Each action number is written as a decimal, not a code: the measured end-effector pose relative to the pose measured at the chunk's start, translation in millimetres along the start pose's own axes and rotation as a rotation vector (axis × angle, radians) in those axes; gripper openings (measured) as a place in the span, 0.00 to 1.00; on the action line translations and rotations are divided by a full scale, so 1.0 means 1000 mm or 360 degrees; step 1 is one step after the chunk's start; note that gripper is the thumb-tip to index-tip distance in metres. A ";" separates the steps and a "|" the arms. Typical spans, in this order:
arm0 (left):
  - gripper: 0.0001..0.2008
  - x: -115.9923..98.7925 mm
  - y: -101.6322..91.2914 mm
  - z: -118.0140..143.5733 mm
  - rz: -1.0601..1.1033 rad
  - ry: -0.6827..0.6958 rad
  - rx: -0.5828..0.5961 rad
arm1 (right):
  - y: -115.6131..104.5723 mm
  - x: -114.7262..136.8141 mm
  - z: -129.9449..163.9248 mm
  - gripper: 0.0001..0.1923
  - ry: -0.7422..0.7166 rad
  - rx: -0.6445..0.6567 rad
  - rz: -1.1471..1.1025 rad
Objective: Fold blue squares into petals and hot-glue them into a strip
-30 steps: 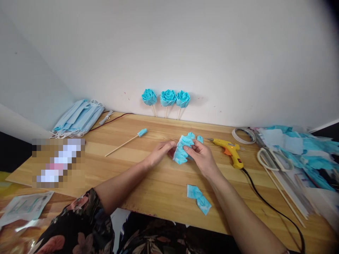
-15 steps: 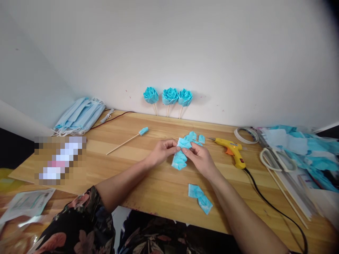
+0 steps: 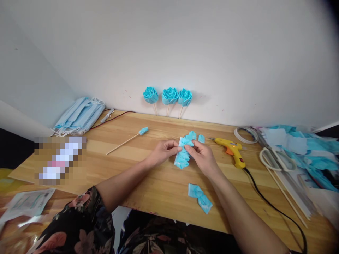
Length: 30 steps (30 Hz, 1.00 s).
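Pinching from both sides, the left hand (image 3: pixel 162 152) and the right hand (image 3: pixel 202 158) meet over the middle of the desk (image 3: pixel 148 176) and hold a strip of folded blue fabric pieces (image 3: pixel 182 157) between them. The fingers of each hand are closed on the strip's upper end, thumbs and forefingers nearly touching one another, so the rest of the strip hangs down toward the wood; held this way the folds stay stacked and face the person. Whether the lower end rests on the desk cannot be told.

Just behind the hands lie a few loose blue pieces (image 3: pixel 197 137), and nearer the person a second folded strip (image 3: pixel 200 197) lies flat, apart from the hands. To the right a yellow glue gun (image 3: pixel 231 151) rests on its side, nozzle pointing toward the work, its black cord (image 3: pixel 275 208) trailing off the near edge. Farther right are a roll of tape (image 3: pixel 245 134), scissors (image 3: pixel 277 160), thin wooden sticks (image 3: pixel 287 197) and a heap of blue scraps (image 3: pixel 309 148). To the left a stick with a blue tip (image 3: pixel 127 141) lies well clear, with a stack of face masks (image 3: pixel 79 116) in the corner. Three finished blue roses (image 3: pixel 168 96) lean against the wall. Nothing crowds the hands.
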State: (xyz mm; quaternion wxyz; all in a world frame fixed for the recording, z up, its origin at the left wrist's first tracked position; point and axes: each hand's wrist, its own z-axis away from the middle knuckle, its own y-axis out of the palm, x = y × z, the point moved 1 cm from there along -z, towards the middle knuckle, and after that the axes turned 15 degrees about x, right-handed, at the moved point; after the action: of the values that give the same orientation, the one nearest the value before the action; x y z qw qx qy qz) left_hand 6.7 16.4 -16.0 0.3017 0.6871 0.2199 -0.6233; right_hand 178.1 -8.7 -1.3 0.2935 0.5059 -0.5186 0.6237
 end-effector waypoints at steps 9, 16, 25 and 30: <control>0.22 -0.007 -0.003 0.001 -0.0089 0.0040 -0.0080 | -0.002 -0.004 0.001 0.16 0.0022 0.0024 0.0043; 0.17 -0.007 -0.002 -0.001 0.0119 0.0045 -0.0146 | 0.002 -0.006 0.000 0.20 -0.0012 0.0087 0.0151; 0.16 -0.006 -0.002 0.000 0.0075 0.0034 -0.0157 | -0.002 -0.001 -0.003 0.21 -0.0033 0.0040 -0.0071; 0.17 -0.004 0.001 -0.001 -0.0063 0.0007 -0.0065 | -0.001 0.003 -0.001 0.13 0.0010 -0.0051 -0.0034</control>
State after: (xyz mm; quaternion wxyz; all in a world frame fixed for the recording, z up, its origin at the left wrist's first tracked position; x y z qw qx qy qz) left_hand 6.9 16.7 -11.5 0.3030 0.6775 0.2468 -0.6231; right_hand 178.0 -7.9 2.4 0.3099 0.5046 -0.5222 0.6137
